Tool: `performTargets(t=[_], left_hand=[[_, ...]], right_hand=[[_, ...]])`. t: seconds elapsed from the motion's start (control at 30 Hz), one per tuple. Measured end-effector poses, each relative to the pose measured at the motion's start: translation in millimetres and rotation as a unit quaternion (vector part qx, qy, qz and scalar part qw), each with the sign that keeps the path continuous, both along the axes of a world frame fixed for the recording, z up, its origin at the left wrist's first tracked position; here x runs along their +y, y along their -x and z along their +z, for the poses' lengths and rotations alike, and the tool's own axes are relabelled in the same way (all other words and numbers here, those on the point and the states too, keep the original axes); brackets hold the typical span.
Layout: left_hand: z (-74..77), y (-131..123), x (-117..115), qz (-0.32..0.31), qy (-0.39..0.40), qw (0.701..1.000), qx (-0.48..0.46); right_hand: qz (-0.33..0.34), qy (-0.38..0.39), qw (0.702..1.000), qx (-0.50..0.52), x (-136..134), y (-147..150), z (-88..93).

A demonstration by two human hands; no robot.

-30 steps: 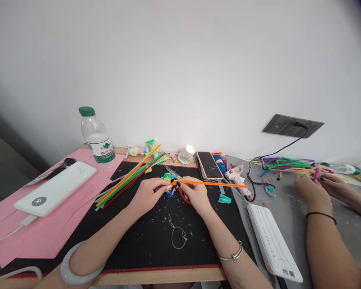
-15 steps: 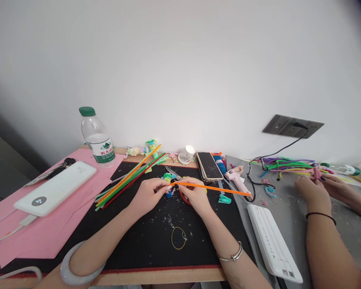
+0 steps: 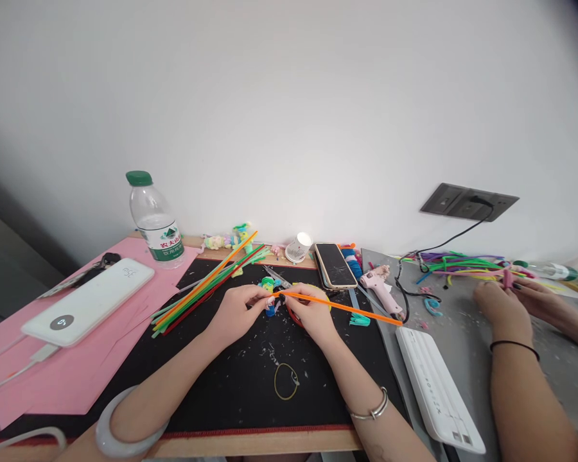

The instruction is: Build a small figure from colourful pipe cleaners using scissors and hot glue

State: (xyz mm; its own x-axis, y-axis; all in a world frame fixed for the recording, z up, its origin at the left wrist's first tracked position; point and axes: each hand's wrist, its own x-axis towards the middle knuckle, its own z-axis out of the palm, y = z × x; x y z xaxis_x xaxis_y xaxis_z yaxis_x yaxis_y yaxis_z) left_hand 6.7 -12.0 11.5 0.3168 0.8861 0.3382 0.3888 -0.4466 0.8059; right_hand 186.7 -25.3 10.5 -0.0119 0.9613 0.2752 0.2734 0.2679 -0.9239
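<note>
Both hands are meeting over the black mat (image 3: 231, 378): the left hand (image 3: 236, 312) is pinching the near end of an orange pipe cleaner (image 3: 347, 307), and the right hand (image 3: 313, 312) is closing around it just beside. The stem is running out past the right hand, its tip reaching toward a white keyboard (image 3: 436, 388). Beyond the left hand, a water bottle (image 3: 155, 220) is showing a green label with Chinese characters, too small to read. A co-worker's hands (image 3: 503, 301) are working well right.
</note>
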Motion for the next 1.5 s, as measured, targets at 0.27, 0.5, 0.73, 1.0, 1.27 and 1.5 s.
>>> performTargets(t=[0.27, 0.5, 0.73, 1.0, 1.27, 1.5], left_hand=[[0.5, 1.5, 0.9, -0.010, 0.018, 1.000, -0.009], [-2.6, 1.0, 1.9, -0.003, -0.010, 1.000, 0.004], [-3.2, 1.7, 1.2, 0.006, -0.025, 0.999, 0.022], [-4.6, 4.2, 2.1, -0.017, 0.001, 1.000, 0.007], [-2.9, 3.9, 3.3, -0.016, -0.003, 1.000, 0.013], [-1.1, 3.1, 2.3, -0.017, -0.004, 1.000, 0.020]], right_hand=[[0.005, 0.003, 1.000, 0.015, -1.6, 1.5, 0.3], [0.009, 0.028, 0.999, 0.044, -2.4, 2.1, -3.9], [0.011, 0.016, 0.999, 0.043, -3.6, 2.8, -1.6], [0.003, 0.039, 0.998, 0.044, -3.6, 1.5, -4.5], [0.005, 0.051, 0.997, 0.056, -2.2, 1.8, -6.9], [0.011, 0.053, 0.997, 0.059, -3.2, 2.2, -4.7]])
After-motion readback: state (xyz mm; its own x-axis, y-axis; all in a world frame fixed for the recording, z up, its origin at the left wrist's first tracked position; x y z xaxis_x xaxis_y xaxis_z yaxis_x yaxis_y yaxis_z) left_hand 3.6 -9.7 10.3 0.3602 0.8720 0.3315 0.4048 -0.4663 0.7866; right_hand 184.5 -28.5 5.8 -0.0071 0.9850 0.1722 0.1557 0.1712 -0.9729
